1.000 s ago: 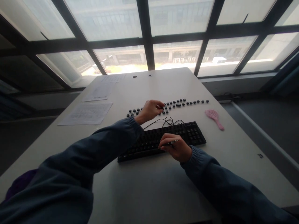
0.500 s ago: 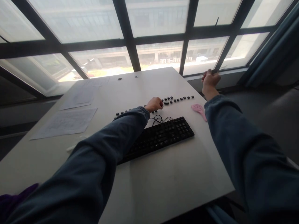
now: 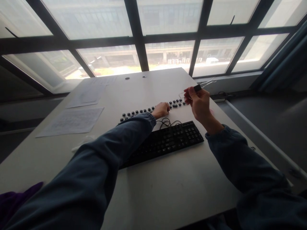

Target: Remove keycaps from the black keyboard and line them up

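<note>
My left hand (image 3: 161,110) is low over the white table, fingers closed, with a dark keycap (image 3: 168,111) showing at the fingertips. It is among rows of loose black keycaps (image 3: 141,111) laid out behind a black keyboard (image 3: 168,139). Raised to the right of these rows, my right hand (image 3: 198,100) grips a wire keycap puller by its black handle (image 3: 197,88). Thin wire prongs stick out from both ends of that tool. My left sleeve covers the keyboard's left part and some of the keycaps.
Printed paper sheets (image 3: 72,122) lie on the table's left side. A white object (image 3: 82,143) is partly behind my left sleeve. Purple cloth (image 3: 21,201) shows at lower left. The keyboard's cable (image 3: 165,121) is coiled behind it. Windows (image 3: 168,54) stand beyond the table's far edge.
My right hand has come inward and down from beyond the table's right edge, bringing the keycap puller near the keycaps. My left hand has shifted slightly among the keycaps, still closed.
</note>
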`<state>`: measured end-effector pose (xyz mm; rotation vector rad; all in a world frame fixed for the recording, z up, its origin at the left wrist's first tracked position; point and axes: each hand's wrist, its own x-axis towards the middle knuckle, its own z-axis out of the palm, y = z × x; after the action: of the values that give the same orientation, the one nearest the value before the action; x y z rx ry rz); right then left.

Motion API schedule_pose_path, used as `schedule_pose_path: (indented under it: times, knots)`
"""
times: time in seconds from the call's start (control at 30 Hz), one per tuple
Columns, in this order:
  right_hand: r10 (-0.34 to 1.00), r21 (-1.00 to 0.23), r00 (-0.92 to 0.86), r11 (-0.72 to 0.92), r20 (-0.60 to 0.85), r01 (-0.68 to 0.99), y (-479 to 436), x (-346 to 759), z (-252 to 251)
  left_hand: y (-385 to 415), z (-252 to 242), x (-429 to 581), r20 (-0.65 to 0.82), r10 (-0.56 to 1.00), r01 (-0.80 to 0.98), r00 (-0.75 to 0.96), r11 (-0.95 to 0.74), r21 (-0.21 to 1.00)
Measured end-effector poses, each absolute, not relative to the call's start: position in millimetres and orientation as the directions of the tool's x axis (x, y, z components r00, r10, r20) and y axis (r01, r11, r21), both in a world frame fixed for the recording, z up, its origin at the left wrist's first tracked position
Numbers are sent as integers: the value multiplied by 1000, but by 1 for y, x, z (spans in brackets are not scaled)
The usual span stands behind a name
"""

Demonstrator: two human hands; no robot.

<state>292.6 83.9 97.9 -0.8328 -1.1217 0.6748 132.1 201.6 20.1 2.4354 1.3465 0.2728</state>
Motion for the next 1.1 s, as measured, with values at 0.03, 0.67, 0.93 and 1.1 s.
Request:
schedule_pose_path:
  times: [0.03,0.67,0.93,1.1]
  knots:
    - [817,-844,289,534,499,-53,79,291,100,202,20,132,4,847,780,532,-492,386]
    - [871,-867,242,471,428,-161,22,286,107,174,74,96,211,801,686,560,-591,424]
    - [951,-947,-24,309,308,87,12,263,61,24,98,7,228,723,619,653,-682,389]
    - [927,-882,-287,332,241,335,19,248,34,-40,46,-23,234,742,616,628,-658,434]
